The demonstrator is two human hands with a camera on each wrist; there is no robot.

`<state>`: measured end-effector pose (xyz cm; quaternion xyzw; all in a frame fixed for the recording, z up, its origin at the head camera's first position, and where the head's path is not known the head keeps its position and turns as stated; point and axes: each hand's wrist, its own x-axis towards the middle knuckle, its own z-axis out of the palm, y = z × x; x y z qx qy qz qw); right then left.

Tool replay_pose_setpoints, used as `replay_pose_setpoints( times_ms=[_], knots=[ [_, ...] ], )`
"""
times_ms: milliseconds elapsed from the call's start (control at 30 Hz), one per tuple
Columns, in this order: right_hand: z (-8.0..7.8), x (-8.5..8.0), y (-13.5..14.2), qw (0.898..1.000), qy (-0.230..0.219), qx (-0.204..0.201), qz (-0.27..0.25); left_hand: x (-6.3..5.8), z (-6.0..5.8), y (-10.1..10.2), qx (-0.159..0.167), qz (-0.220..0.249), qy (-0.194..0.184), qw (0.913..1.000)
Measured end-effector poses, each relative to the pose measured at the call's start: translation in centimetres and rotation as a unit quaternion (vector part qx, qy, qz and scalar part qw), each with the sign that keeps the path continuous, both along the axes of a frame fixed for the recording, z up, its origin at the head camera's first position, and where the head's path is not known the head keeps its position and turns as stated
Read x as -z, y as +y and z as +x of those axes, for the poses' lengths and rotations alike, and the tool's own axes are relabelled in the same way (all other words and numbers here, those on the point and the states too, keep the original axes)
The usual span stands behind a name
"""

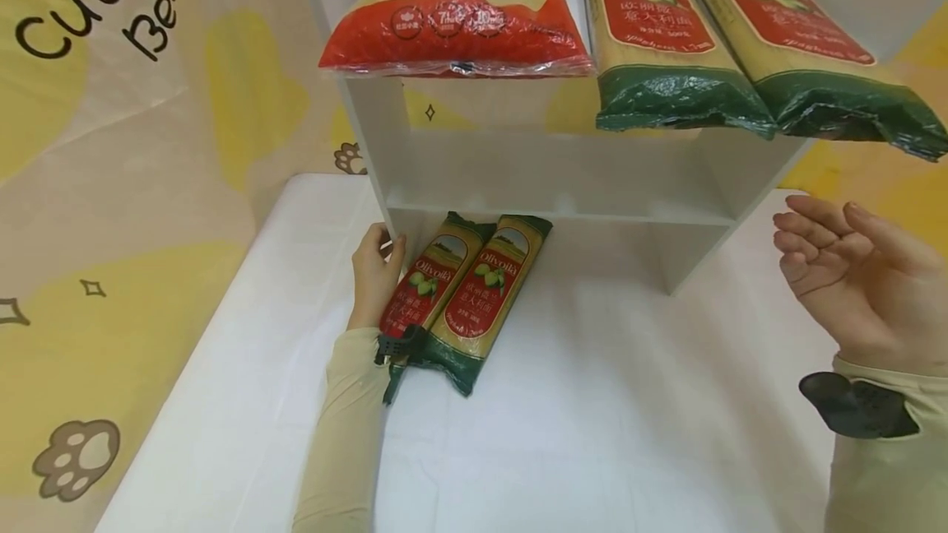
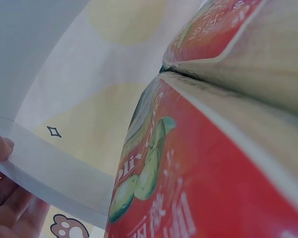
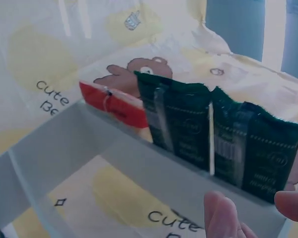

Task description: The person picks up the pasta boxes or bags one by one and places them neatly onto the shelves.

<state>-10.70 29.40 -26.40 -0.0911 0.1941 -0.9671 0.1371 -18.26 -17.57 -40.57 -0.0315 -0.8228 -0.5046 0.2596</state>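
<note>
A white shelf unit (image 1: 563,179) stands on the table. My left hand (image 1: 376,274) pinches the front edge of its left side panel, low down; in the left wrist view the thumb (image 2: 1,148) lies on one face and the fingers on the other. Right beside that hand, two spaghetti packs, one nearer (image 1: 425,278) and one farther right (image 1: 489,286), lie side by side, reaching from the bottom compartment onto the table. My right hand (image 1: 862,278) hangs right of the shelf, palm turned up, fingers loosely bent, holding nothing.
On the shelf's top lie a red-and-clear bag (image 1: 459,19) and two more spaghetti packs, a left one (image 1: 659,31) and a right one (image 1: 800,31), their green ends jutting over the front edge. White cloth covers the table (image 1: 578,434). A patterned backdrop (image 1: 148,187) stands behind.
</note>
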Motion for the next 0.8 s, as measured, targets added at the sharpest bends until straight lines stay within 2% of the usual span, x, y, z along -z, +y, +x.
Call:
replay_pose_setpoints(
  times_ms=[67, 233, 400, 633, 800],
  knots=[
    [0.0, 0.5, -0.7, 1.0, 0.001, -0.012, -0.005, 0.1, 0.0, 0.0, 0.0, 0.0, 0.001, 1.0],
    [-0.1, 2.3, -2.5, 0.996, 0.01, -0.079, -0.026, 0.3, 0.0, 0.0, -0.003, 0.0, -0.004, 1.0],
    [-0.6, 4.4, -4.0, 0.993, 0.014, -0.117, -0.003, 0.5, -0.2, 0.0, -0.002, -0.002, -0.006, 1.0],
    [-1.6, 7.3, -6.6, 0.988, 0.005, -0.14, 0.061, 0.4, -0.2, -0.1, -0.002, 0.003, 0.001, 1.0],
    [-2.1, 8.9, -8.3, 0.985, -0.019, -0.128, 0.118, 0.3, -0.2, -0.1, -0.007, -0.002, -0.002, 1.0]
  ],
)
